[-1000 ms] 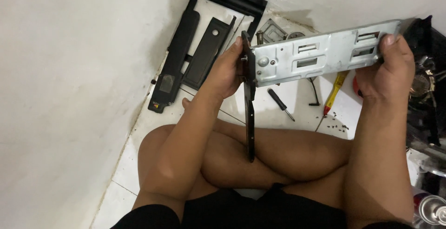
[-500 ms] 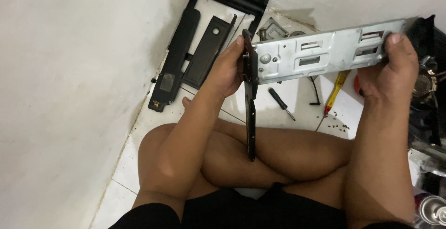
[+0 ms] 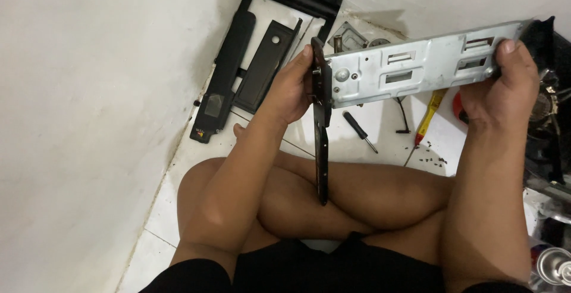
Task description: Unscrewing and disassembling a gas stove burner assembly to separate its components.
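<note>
While the person sits cross-legged on the white tiled floor [image 3: 178, 210], both hands hold a long grey metal bracket [image 3: 416, 70] in the air above the knees. Its long axis runs nearly level across the view, left to right, rising slightly toward the right end, and its slotted flat face is turned up to the camera. The left hand [image 3: 291, 88] closes its fingers around the left end, where a narrow dark strip [image 3: 321, 144] is joined to the bracket and hangs almost straight down to the crossed legs. The right hand [image 3: 505, 91] clasps the right end, thumb lying over the top face near a rectangular slot, the other fingers curled behind out of sight.

On the floor below the bracket lie a small black screwdriver [image 3: 358, 130] and a yellow-handled screwdriver [image 3: 429, 114], with a scatter of tiny dark screws [image 3: 434, 161] near them. Against the wall to the upper left rests a black plastic frame [image 3: 256, 49] with loose black panels. A dark appliance body [image 3: 550, 126] stands at the right edge.
</note>
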